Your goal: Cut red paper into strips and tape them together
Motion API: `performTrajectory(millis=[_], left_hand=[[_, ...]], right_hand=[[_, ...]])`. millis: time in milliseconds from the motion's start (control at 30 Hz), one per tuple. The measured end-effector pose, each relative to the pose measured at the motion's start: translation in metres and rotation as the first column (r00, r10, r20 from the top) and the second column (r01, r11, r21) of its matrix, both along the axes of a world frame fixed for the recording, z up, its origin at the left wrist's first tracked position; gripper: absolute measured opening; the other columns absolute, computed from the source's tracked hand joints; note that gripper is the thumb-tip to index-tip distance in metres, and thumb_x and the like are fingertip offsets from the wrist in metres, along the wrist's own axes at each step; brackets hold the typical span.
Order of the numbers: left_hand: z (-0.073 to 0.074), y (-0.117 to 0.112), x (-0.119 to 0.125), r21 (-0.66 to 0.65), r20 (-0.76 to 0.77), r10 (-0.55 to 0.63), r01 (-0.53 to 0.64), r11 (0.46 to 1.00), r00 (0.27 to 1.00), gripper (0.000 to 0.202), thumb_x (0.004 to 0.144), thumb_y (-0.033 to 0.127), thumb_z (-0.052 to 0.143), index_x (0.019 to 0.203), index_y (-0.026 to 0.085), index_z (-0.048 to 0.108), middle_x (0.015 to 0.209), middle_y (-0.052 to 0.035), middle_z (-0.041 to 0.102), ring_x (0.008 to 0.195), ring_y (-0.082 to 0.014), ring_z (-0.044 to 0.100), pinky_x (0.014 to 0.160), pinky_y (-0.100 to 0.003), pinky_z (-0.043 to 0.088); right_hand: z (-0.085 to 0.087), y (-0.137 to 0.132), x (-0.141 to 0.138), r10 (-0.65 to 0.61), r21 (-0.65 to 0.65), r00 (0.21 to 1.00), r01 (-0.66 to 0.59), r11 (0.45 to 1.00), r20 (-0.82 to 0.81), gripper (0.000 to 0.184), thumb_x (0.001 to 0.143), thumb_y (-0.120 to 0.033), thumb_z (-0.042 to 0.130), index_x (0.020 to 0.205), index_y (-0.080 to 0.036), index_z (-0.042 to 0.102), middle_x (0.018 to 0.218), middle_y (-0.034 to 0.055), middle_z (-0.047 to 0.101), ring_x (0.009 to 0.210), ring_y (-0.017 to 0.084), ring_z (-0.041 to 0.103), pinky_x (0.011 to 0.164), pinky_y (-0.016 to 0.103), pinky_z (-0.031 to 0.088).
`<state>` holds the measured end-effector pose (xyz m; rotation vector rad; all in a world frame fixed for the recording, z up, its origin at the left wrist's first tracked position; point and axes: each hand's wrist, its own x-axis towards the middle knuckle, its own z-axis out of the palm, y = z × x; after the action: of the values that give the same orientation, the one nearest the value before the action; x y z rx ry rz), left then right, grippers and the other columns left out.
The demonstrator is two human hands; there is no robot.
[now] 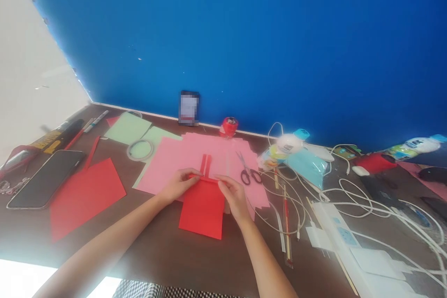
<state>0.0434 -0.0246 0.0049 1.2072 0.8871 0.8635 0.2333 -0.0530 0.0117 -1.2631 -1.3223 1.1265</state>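
Note:
A red sheet of paper (202,212) is held between my two hands near the table's front. My left hand (177,186) pinches its far left corner. At the far right corner, my right hand (233,193) is closed on the same sheet. A narrow band along that far edge looks folded over. Just beyond lie two short red paper strips (206,165) on pink sheets (160,163). Scissors (247,174) with dark handles rest on the pink sheets, right of my right hand.
Left are another red sheet (89,195), a phone (45,179), green sheets (127,126) and a tape roll (140,150). A red round container (229,126) stands by the blue wall. Right are a white bottle (288,144), white cables (356,200) and a power strip (338,230).

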Motion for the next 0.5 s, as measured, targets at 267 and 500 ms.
performTrajectory(millis=[267,500], left_hand=[[-0.0011,0.0025,0.0004,0.138,-0.164,0.043,-0.02,0.99,0.986,0.029,0.076,0.043,0.055,0.086,0.016,0.062,0.087,-0.0067,0.065,0.079,-0.0194,0.061,0.07,-0.03,0.047],[-0.0024,0.0024,0.0,0.124,-0.198,0.028,-0.003,0.992,0.98,0.027,0.077,0.041,0.054,0.081,0.015,0.061,0.082,-0.0053,0.065,0.074,-0.0175,0.06,0.066,-0.028,0.047]], right_hand=[[-0.0049,0.0022,-0.0053,-0.061,0.001,0.995,0.061,0.998,0.081,0.02,0.072,-0.035,0.062,0.08,-0.017,0.064,0.082,0.006,0.067,0.081,0.021,0.061,0.076,0.034,0.048],[-0.0003,0.0015,-0.006,-0.046,-0.024,0.997,0.047,0.999,0.063,0.02,0.072,-0.036,0.062,0.078,-0.018,0.063,0.081,0.0051,0.066,0.081,0.02,0.061,0.075,0.032,0.047]])
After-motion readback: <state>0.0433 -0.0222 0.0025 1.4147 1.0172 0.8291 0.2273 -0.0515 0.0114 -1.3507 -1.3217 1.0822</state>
